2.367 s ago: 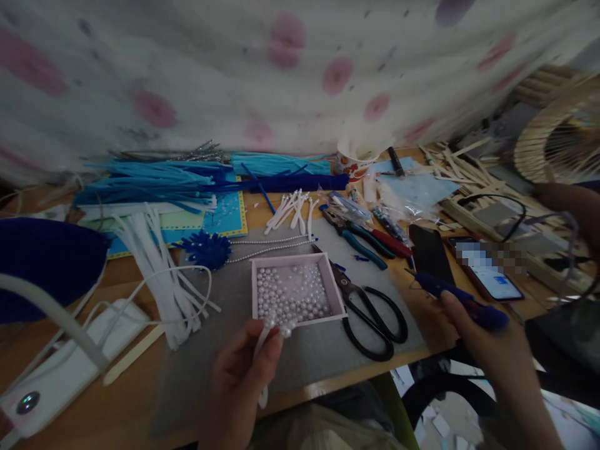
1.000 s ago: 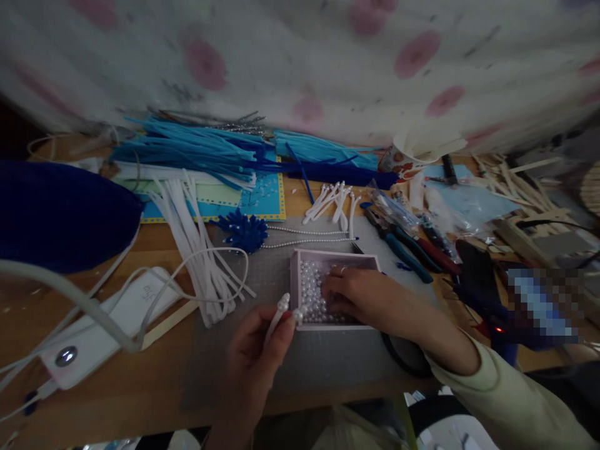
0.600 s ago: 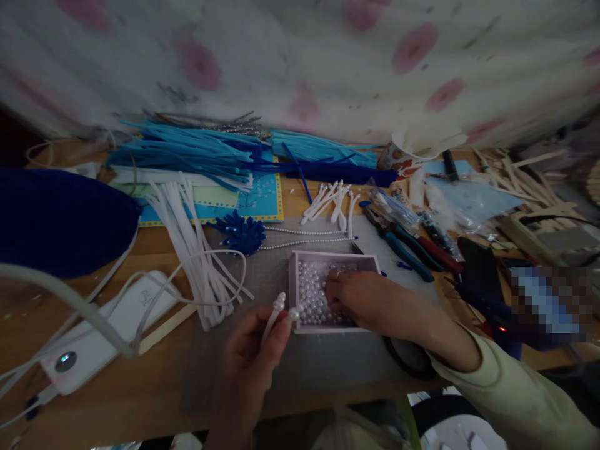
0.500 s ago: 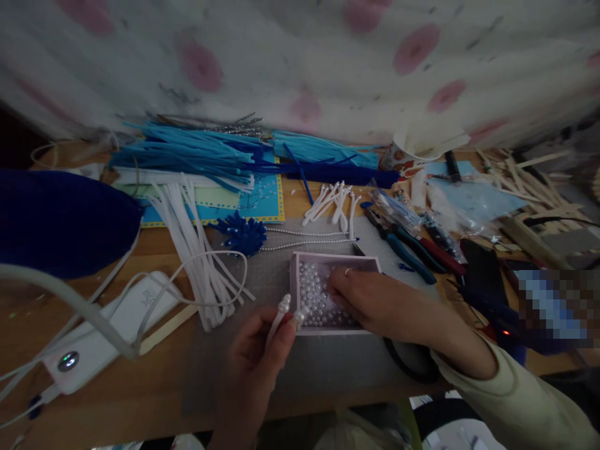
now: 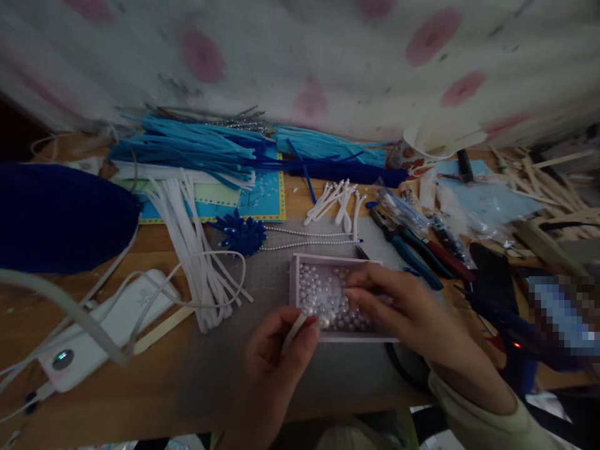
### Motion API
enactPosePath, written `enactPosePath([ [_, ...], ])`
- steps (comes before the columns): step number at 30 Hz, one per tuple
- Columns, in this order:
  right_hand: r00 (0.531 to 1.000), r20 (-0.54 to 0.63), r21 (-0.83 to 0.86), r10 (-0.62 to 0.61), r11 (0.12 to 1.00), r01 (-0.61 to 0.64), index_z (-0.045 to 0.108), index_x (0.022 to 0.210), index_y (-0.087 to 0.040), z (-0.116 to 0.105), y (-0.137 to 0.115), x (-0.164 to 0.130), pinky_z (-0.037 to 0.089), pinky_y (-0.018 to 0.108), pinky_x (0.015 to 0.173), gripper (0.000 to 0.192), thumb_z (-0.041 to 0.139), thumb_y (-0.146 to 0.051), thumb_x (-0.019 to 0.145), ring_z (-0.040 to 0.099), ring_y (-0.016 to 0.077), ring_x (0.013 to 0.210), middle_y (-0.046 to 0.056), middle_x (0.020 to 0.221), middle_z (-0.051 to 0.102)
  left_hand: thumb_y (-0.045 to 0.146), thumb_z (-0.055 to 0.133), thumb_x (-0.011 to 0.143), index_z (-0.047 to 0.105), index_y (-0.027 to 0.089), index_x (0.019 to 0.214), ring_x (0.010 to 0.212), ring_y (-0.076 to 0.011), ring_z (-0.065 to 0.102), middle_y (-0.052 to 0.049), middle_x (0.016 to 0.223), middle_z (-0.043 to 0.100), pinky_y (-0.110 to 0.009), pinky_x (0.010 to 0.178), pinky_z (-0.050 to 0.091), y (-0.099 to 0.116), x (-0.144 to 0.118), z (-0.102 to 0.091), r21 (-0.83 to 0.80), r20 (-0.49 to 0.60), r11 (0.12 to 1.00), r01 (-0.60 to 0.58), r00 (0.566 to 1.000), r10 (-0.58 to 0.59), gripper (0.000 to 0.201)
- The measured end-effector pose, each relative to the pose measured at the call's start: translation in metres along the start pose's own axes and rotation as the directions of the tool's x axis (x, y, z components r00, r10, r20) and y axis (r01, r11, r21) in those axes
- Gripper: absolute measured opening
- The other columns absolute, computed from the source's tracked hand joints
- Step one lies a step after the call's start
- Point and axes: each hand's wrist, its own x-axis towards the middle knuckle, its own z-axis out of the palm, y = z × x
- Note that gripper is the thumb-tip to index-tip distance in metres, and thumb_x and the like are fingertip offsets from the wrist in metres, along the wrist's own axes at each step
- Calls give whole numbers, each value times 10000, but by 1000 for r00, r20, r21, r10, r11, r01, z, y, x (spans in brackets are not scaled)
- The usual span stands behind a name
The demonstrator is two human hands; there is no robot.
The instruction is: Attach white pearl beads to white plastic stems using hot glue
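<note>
Right hand (image 5: 398,306) over pearl box (image 5: 294,281); edges crowded.

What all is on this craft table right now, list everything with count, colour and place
tray: one, pale pink, centre of grey mat
pearls: many, white, in tray
grey mat: one, under tray
blue strips: a bundle, back left
loose white strips: a bunch, left of tray
pearl strings: two, behind tray
pliers: two, teal and red handles, right
paper cup: one, back right
left hand: pinches white strip
right hand: fingers over pearls
</note>
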Motion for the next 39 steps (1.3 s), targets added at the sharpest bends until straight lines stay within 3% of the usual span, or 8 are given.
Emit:
enactPosePath([
  [2,968,-218,325,126,944,-49,705,841,-226,9,0,-7,474,220,519,234,754,-430,944,624,129,558,-8,676,705,594,990,602,797,218,699,534,-65,380,53,588,568,-179,508,336,0,-1,3,1,2,1000,19,1000,-19,434],
  [4,916,-312,597,254,802,-19,756,814,-237,22,-2,-13,483,192,477,247,855,-460,853,642,117,544,-1,718,750,579,992,606,780,212,685,534,-67,399,48,587,581,-181,510,343,1,-3,6,15,16,999,52,999,-52,431],
  [7,896,-245,844,369,536,10,800,739,-248,40,-10,-17,495,167,460,246,938,-451,749,632,99,537,9,759,778,498,998,624,757,211,662,528,-74,419,51,567,577,-185,507,354,4,-6,12,48,50,996,73,996,-75,376],
  [10,887,-80,956,454,288,-62,823,744,-264,50,-17,-19,534,161,512,214,971,-414,706,628,93,566,5,763,773,412,984,656,755,240,670,571,-112,538,37,598,660,-214,566,453,5,-9,20,19,92,998,64,994,-66,287],
  [13,883,38,979,469,160,-127,829,786,-281,54,-17,-22,551,164,553,205,969,-411,712,626,92,598,-2,802,776,379,934,728,761,264,711,682,-173,669,7,699,771,-265,682,546,4,-11,24,-28,131,998,48,990,-44,209],
  [21,915,24,979,404,174,-102,830,787,-308,60,-16,-24,567,136,573,136,924,-407,784,641,62,575,-27,904,826,385,828,838,696,244,687,508,-123,409,28,584,603,-253,476,340,-3,-11,16,141,131,988,-63,990,44,246],
  [29,906,-133,947,402,320,-3,851,754,-303,62,-22,-21,504,115,406,126,927,-402,777,527,37,423,13,877,849,345,874,774,656,245,650,506,-115,424,36,567,613,-247,483,333,6,-12,20,113,129,993,-16,992,1,270],
  [39,893,-190,904,408,427,-3,849,781,-332,58,-18,-27,362,128,313,121,901,-440,801,440,25,361,23,937,851,331,833,792,624,254,654,510,-122,368,61,545,481,-261,477,295,3,-14,19,154,103,988,-24,995,8,262],
])
